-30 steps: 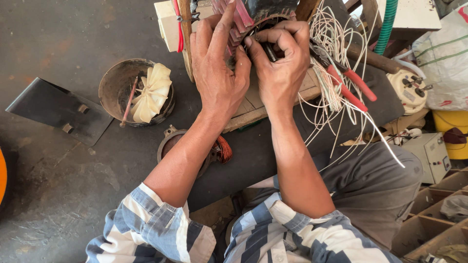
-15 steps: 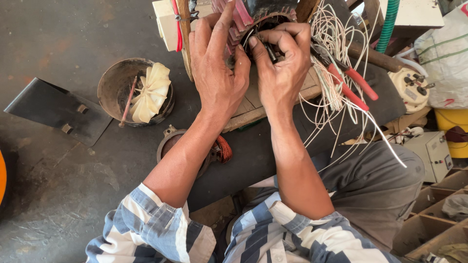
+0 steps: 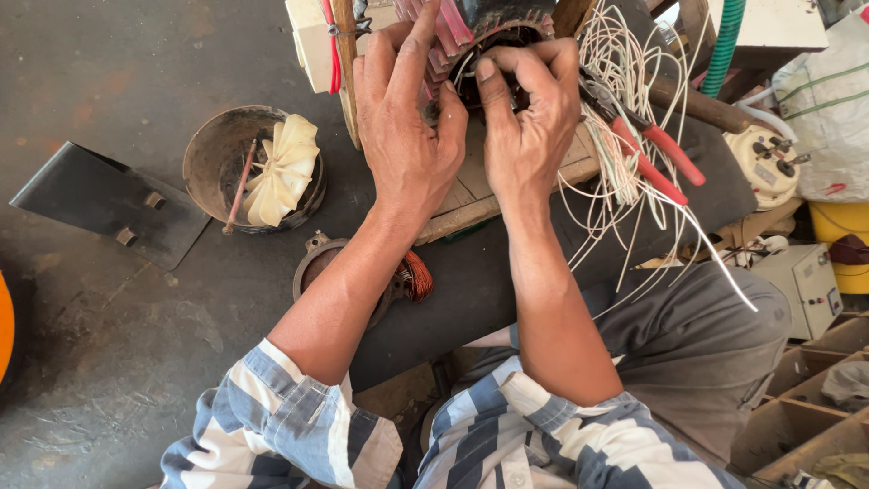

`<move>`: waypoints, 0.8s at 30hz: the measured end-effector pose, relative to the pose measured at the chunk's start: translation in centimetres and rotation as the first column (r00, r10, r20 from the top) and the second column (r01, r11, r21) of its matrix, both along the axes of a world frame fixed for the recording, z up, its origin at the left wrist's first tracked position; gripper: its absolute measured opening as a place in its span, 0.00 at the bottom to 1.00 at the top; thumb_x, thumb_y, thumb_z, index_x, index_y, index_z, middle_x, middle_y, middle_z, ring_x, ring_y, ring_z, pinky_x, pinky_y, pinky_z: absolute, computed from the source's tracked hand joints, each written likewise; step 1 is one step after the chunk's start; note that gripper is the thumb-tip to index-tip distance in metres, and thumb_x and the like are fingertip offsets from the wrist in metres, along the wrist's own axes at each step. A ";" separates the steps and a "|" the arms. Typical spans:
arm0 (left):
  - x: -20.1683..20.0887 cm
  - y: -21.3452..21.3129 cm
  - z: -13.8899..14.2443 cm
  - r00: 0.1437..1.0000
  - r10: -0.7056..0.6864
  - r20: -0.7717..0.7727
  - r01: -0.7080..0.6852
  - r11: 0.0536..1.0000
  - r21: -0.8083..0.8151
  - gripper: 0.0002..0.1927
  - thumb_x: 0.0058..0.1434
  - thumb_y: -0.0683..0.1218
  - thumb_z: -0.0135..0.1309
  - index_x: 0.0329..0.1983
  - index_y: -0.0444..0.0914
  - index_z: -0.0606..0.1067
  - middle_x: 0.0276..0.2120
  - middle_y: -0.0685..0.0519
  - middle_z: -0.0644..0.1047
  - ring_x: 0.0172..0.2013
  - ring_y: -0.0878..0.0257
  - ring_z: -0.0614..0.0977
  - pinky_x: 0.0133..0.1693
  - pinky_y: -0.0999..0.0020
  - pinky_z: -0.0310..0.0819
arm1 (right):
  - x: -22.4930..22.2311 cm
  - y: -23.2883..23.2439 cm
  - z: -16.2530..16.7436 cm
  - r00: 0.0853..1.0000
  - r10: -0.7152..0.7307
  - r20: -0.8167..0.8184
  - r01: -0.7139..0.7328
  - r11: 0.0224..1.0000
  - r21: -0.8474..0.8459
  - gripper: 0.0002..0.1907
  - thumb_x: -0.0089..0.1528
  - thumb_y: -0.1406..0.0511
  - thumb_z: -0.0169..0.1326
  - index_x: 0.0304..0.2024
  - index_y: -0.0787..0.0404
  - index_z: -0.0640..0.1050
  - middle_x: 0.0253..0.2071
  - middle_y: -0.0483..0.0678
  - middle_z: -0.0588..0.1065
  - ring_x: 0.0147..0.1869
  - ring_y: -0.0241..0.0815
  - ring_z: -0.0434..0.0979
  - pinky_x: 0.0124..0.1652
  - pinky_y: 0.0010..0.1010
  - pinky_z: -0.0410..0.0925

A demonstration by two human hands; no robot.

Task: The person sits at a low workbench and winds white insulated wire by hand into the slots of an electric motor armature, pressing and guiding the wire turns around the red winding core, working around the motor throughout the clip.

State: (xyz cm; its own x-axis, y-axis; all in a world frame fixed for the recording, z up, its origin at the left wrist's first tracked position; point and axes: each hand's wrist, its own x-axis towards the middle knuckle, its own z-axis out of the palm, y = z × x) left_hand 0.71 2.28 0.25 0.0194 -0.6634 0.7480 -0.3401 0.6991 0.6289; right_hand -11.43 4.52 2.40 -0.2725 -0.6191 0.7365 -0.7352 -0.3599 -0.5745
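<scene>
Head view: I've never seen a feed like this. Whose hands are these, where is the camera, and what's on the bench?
The one picture comes from a camera worn on a person's head, looking down at their own two bare hands. There is no machine doing the work.

The left hand and the right hand both grip a round motor stator at the top edge, fingers working at its opening. It rests on a wooden board.

Beside the right hand lie red-handled pliers on a tangle of thin white wires. Left of the hands, on the floor, a rusty metal bowl holds a cream plastic fan. Below it sits a motor part with a copper winding.
</scene>
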 end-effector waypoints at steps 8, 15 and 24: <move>0.0 -0.1 -0.2 1.000 0.003 0.003 -0.003 1.000 0.008 0.32 0.63 0.37 0.55 0.71 0.43 0.65 0.53 0.51 0.70 0.51 0.54 0.71 0.57 0.62 0.66 | -1.5 -0.2 0.4 0.991 0.131 0.020 -0.132 0.986 0.103 0.09 0.72 0.66 0.57 0.42 0.67 0.80 0.38 0.49 0.78 0.40 0.42 0.76 0.43 0.33 0.67; 0.0 -0.2 -0.4 1.000 -0.001 0.004 0.001 1.000 -0.005 0.31 0.65 0.37 0.55 0.72 0.43 0.64 0.55 0.51 0.69 0.53 0.54 0.71 0.58 0.62 0.65 | -1.4 -0.1 -0.3 0.985 0.166 0.049 -0.169 0.983 0.075 0.08 0.73 0.67 0.57 0.42 0.67 0.79 0.37 0.47 0.75 0.39 0.37 0.71 0.42 0.31 0.65; 0.0 -0.2 -0.4 1.000 -0.011 0.002 0.011 1.000 0.006 0.31 0.65 0.37 0.54 0.72 0.43 0.64 0.54 0.51 0.69 0.52 0.55 0.71 0.58 0.62 0.66 | -1.3 -0.1 0.0 0.960 0.174 0.219 -0.212 0.964 0.163 0.08 0.71 0.67 0.57 0.39 0.66 0.80 0.27 0.38 0.68 0.30 0.28 0.60 0.31 0.25 0.55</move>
State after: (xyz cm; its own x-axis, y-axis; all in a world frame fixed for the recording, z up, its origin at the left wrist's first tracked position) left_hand 0.72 2.07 -0.11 0.0106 -0.6677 0.7443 -0.3335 0.6994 0.6322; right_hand -12.74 4.38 2.40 -0.2654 -0.7933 0.5479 -0.5243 -0.3581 -0.7726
